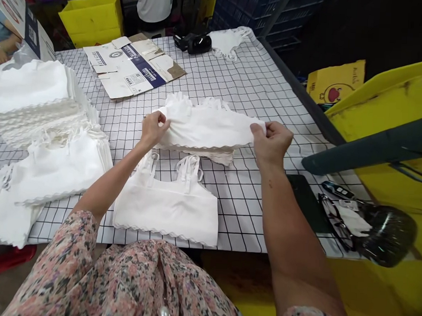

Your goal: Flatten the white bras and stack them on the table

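Note:
A white camisole top (pixel 209 127) with a wavy hem is stretched sideways between my two hands, over a small pile of similar tops (pixel 218 156). My left hand (pixel 154 127) pinches its left end. My right hand (pixel 272 141) grips the right end between thumb and fingers. Closer to me, another white strappy top (pixel 167 208) lies flat on the checked table (pixel 243 207), its straps pointing away from me. Which layers of the pile my fingers hold is hard to see.
Stacks of white tops (pixel 64 163) fill the left side. A flattened carton (pixel 130 67) and a black object (pixel 193 42) lie at the back. Glasses (pixel 335 223), a dark flat item (pixel 306 202) and a black plastic bundle (pixel 388 233) sit at right, below a green pole (pixel 376 144).

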A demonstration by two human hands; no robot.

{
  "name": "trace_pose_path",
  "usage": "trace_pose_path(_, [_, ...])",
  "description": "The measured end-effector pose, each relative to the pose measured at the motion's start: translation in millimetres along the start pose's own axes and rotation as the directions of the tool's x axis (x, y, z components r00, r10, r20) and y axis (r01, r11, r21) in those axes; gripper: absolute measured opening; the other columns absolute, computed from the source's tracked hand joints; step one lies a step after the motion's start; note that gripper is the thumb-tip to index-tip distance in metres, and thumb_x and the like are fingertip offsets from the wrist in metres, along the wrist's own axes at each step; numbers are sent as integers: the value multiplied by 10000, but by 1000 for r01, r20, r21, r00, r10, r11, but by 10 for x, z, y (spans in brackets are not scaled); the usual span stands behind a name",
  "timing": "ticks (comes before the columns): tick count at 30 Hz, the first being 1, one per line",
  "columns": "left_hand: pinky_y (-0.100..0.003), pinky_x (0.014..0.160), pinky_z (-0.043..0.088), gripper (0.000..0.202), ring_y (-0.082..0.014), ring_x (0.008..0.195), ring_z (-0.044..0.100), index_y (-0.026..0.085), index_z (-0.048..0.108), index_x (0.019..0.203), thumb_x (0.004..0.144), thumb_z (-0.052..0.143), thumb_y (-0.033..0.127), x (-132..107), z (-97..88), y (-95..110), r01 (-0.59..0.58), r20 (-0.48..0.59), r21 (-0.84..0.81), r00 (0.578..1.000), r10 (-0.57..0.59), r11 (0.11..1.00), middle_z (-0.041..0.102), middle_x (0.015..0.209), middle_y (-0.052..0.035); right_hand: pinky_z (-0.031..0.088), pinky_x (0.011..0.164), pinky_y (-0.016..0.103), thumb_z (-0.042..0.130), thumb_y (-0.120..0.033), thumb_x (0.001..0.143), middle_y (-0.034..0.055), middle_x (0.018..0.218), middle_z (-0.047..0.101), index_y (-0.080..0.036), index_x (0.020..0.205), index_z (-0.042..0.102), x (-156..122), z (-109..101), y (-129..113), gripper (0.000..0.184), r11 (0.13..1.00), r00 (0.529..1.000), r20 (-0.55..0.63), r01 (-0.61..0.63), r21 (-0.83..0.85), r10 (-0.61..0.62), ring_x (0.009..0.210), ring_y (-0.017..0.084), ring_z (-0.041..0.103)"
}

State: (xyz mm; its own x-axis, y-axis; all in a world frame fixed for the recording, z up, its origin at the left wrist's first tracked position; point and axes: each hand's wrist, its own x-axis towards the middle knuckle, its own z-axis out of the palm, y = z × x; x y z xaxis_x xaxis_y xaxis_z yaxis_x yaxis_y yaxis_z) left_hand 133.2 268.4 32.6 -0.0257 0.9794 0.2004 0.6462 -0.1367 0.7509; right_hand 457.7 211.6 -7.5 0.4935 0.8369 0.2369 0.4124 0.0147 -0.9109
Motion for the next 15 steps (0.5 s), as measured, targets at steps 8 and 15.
trace_pose_path(8, [-285,649,589,347,-180,818,703,247,656,1122,887,886,360,56,-566,110,146,54,-472,989,-136,869,650,762,7,507,524,277,821,-64,855,-22,763,670,-172,1283,720,-64,-149,-596,452,907,982,98,-188,377,163,584,112,555])
trace_pose_path(15, [-264,678,569,298,-146,764,732,160,745,1213,955,732,309,-1027,-1217,-134,332,154,-372,943,-295,867,647,797,-13,540,430,299,913,-284,801,76,972,797,-190,1156,838,-1175,-508,-736,375,880,926,316,-318,353,207,603,143,627])
